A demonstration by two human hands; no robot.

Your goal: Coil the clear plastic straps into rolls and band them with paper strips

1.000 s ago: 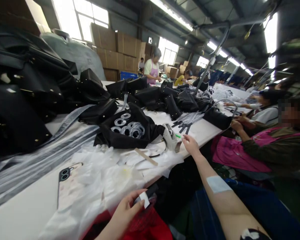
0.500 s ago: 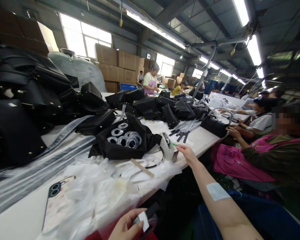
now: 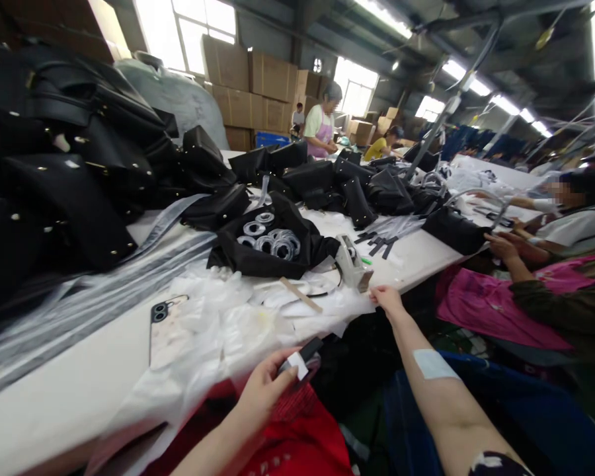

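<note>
My left hand (image 3: 266,387) is low at the table's near edge, pinching a small black piece with a white label (image 3: 301,357). My right hand (image 3: 387,298) reaches forward to the table edge, fingertips touching a thin clear sheet just below a tape dispenser (image 3: 351,262). A pale plaster is stuck on my right forearm (image 3: 432,363). A black cloth bag (image 3: 270,256) holding several tape rolls (image 3: 272,242) lies behind the dispenser. A flat wooden stick (image 3: 301,295) rests on the clear plastic bags (image 3: 238,317).
A phone (image 3: 164,327) lies face down at the near left. Black handbags (image 3: 69,172) pile up on the left and along the white table (image 3: 69,390). Black straps (image 3: 381,246) lie further on. Seated people work at the right; another stands at the far end. Red fabric (image 3: 297,436) is below.
My right hand has drawn back from beside the dispenser to the table edge below it. My left hand has risen a little with the labelled piece. The view has shifted.
</note>
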